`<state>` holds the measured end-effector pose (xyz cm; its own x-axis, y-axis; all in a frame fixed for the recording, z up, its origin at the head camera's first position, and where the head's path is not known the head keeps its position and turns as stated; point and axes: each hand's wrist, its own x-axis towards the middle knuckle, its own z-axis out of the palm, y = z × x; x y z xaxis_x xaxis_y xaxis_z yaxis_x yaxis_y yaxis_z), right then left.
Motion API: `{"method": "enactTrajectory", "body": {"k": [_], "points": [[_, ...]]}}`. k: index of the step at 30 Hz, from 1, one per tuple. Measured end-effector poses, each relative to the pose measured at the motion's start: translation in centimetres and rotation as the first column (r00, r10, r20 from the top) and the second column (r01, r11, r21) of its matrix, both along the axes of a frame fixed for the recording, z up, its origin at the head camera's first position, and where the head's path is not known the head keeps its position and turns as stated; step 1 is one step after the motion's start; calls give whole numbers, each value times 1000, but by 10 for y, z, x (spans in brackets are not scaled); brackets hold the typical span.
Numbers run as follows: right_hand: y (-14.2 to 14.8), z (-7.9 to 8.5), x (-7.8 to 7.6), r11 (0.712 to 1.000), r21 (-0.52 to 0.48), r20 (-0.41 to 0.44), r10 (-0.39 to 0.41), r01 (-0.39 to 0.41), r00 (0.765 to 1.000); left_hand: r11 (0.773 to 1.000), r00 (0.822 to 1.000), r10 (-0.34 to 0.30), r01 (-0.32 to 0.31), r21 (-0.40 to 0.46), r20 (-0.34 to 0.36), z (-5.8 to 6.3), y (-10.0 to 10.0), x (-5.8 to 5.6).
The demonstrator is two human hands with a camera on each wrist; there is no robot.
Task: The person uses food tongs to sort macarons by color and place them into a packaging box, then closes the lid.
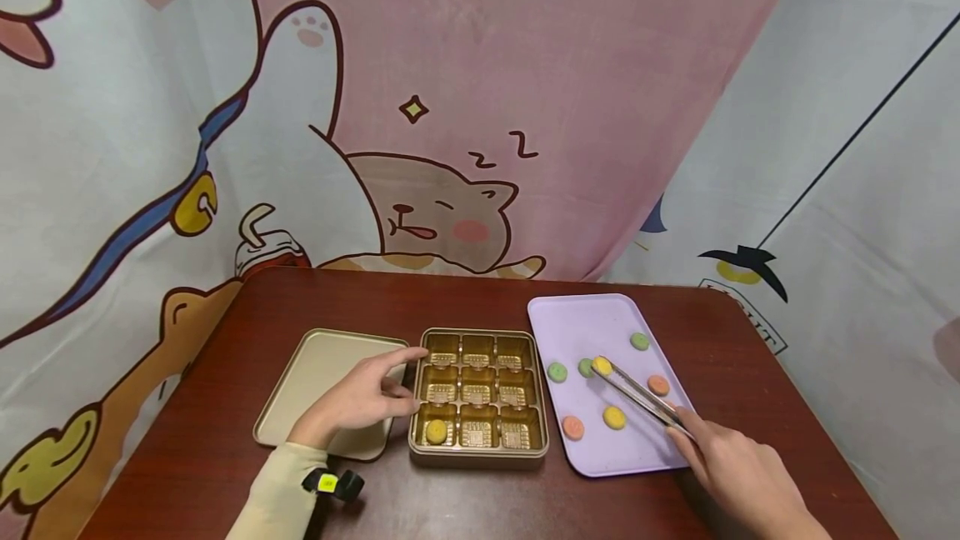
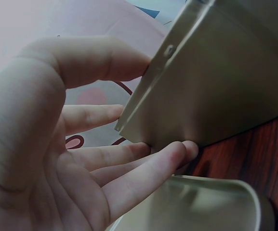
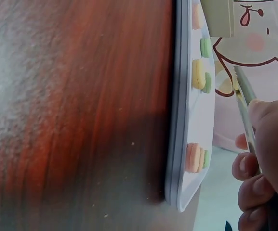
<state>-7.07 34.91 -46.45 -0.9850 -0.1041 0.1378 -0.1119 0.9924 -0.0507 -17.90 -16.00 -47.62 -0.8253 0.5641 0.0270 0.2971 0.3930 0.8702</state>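
Observation:
My right hand (image 1: 738,469) grips metal tongs (image 1: 647,401), whose tips pinch a yellow macaron (image 1: 602,366) over the lilac tray (image 1: 630,457). In the right wrist view, the fingers (image 3: 250,166) curl round the tongs, with the tips pointing away from me. A gold tin box (image 1: 480,462) with a nine-compartment gold insert stands left of the tray. One yellow macaron (image 1: 437,432) sits in its front left compartment. My left hand (image 1: 360,397) steadies the box's left side with extended fingers; in the left wrist view, the fingertips (image 2: 175,151) rest against the tin wall.
The box's gold lid (image 1: 326,357) lies under and behind my left hand. On the tray are a loose yellow macaron (image 1: 614,417), several green macarons (image 1: 557,372) and two pink ones (image 1: 573,427). A cartoon-printed cloth (image 1: 600,107) hangs behind the dark red wooden table (image 1: 750,373).

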Motion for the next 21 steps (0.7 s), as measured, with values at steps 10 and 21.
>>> {"method": "enactTrajectory", "body": {"k": [10,21], "points": [[-4,3,-1,997,-19,-182,67,-72,981,1000,1000,1,-1,3,4,-1,-1,0],[-19,9,-4,996,5,-178,93,-94,980,1000,1000,6,-6,7,5,-1,0,0]]}}
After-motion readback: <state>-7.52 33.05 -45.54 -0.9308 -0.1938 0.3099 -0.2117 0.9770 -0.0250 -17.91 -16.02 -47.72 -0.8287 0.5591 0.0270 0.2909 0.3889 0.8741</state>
